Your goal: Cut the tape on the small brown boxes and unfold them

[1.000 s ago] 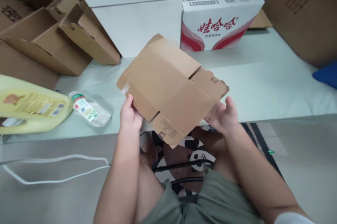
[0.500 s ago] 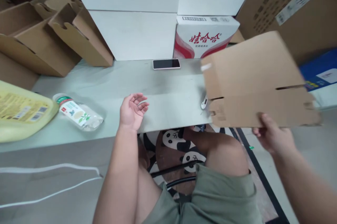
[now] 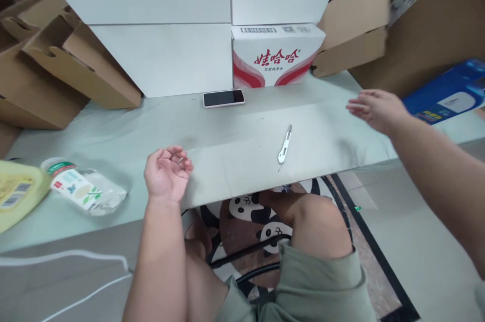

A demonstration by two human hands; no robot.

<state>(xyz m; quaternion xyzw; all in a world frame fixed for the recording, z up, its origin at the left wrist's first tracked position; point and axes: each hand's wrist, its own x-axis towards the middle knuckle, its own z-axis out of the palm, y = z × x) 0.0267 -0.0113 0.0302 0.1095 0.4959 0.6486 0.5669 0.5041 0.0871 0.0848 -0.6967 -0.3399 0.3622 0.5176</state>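
Cardboard (image 3: 355, 11) beyond the right hand (image 3: 379, 110)

Free passage: pale-green cloth-covered desk (image 3: 223, 143) between left hand (image 3: 168, 173) and slim white cutter (image 3: 285, 145); red-and-white cardboard carton (image 3: 278, 57) blocks the rear.

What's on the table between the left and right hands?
Head view: a slim white tool lies on the table between the left hand and right hand.
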